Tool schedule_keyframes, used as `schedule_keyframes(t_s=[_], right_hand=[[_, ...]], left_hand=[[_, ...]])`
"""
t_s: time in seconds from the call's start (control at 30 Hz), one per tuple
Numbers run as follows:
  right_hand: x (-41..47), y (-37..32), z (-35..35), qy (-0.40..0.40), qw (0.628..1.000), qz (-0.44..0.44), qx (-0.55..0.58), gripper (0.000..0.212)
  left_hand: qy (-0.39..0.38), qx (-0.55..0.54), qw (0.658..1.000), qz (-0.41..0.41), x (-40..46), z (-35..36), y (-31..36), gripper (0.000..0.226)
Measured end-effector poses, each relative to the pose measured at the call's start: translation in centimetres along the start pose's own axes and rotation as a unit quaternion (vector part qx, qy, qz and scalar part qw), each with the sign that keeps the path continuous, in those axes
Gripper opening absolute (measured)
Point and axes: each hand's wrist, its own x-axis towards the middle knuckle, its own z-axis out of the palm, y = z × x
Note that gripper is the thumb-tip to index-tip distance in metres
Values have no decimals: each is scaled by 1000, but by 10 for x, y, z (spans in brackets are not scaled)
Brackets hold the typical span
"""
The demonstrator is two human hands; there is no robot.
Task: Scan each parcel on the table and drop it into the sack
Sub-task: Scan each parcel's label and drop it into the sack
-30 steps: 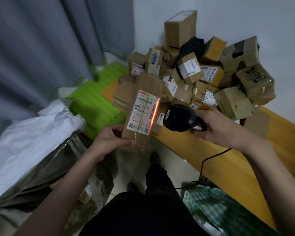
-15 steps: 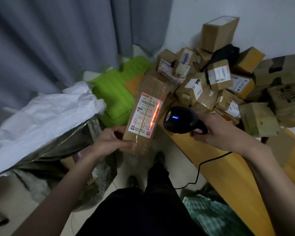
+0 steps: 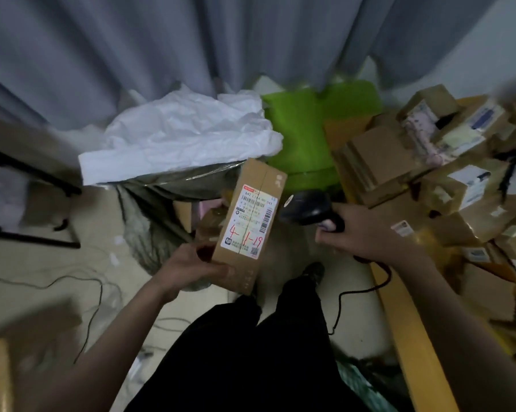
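— Counting from the head view: what is in the hands?

— One long brown cardboard parcel (image 3: 252, 209) with a white shipping label and red handwriting, and one black handheld barcode scanner (image 3: 309, 207) with a cable. The left hand (image 3: 191, 267) grips the parcel's near end, thumb curled over its front edge, so most of the box stands up and away past the fingers. The right hand (image 3: 355, 233) is wrapped round the scanner's handle, just right of the parcel, not touching it.

— And the sack?

— One large sack (image 3: 161, 209) with a white crumpled lining folded over its far rim, open on the floor. The parcel's far end hangs over its mouth; a few boxes lie inside, too dim to count.

— What is on the table?

— One wooden table (image 3: 411, 337) at right, with a pile of brown cardboard boxes (image 3: 429, 179); blur prevents an exact count. A green mat (image 3: 307, 129) lies beyond.
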Motion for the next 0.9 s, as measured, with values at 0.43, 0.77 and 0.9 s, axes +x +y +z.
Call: schedule_keyframes(t_s=[0.43, 0.77, 0.9], right_hand=[[144, 6, 112, -101, 970, 152, 163, 14], [137, 23, 119, -124, 963, 198, 132, 14], [120, 38, 104, -108, 955, 228, 155, 22]], left_hand=[[82, 15, 977, -196, 32, -65, -75, 73], [125, 63, 964, -226, 180, -77, -65, 56], [152, -8, 979, -134, 210, -48, -38, 53]])
